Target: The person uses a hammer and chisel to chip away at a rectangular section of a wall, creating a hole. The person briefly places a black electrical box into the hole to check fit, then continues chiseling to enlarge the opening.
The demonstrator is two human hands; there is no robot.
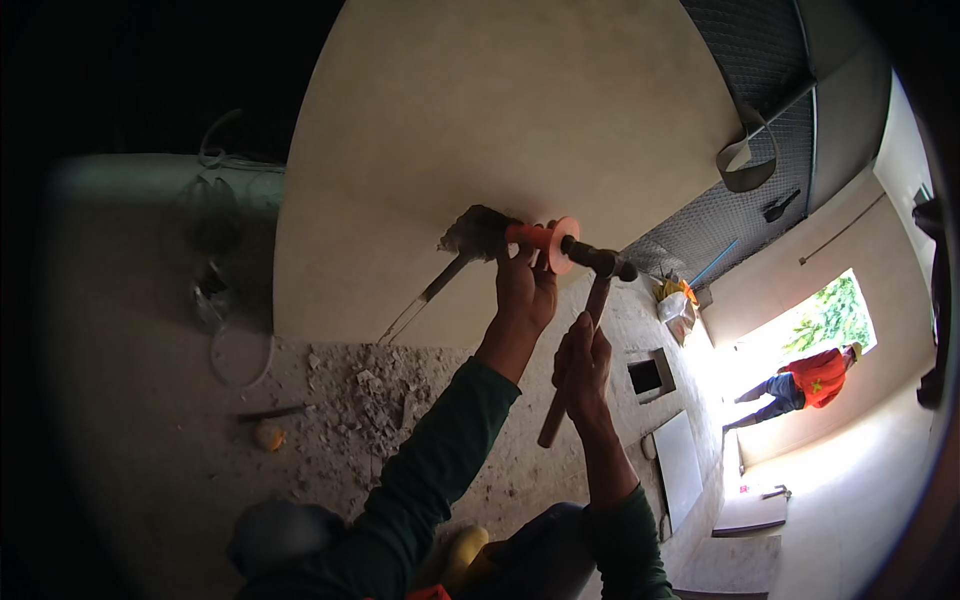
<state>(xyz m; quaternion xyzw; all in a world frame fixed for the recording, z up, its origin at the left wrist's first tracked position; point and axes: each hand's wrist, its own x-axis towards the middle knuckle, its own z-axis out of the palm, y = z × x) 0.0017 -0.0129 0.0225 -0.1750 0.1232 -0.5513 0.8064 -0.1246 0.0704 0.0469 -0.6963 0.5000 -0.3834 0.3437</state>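
Observation:
My left hand [524, 290] is wrapped round a chisel with an orange-red grip and round hand guard [564, 245]. The chisel's tip end points at a rough, dark hole [478, 232] broken into the pale plastered wall [480, 120]; the tip itself is hidden. From the hole a narrow groove [440, 280] runs down the wall, with thin wires at its lower end. My right hand [583, 365] grips the wooden handle of a hammer [604, 263]. The hammer's head is at the chisel's struck end, touching it or very close.
Broken plaster rubble [380, 395] covers the floor below the hole. A dark bar [275, 412] and an orange round object [270, 437] lie left of it. On the right are a square floor opening [650, 375], a pale board [680, 470] and a person in an orange shirt [820, 377] by a bright opening.

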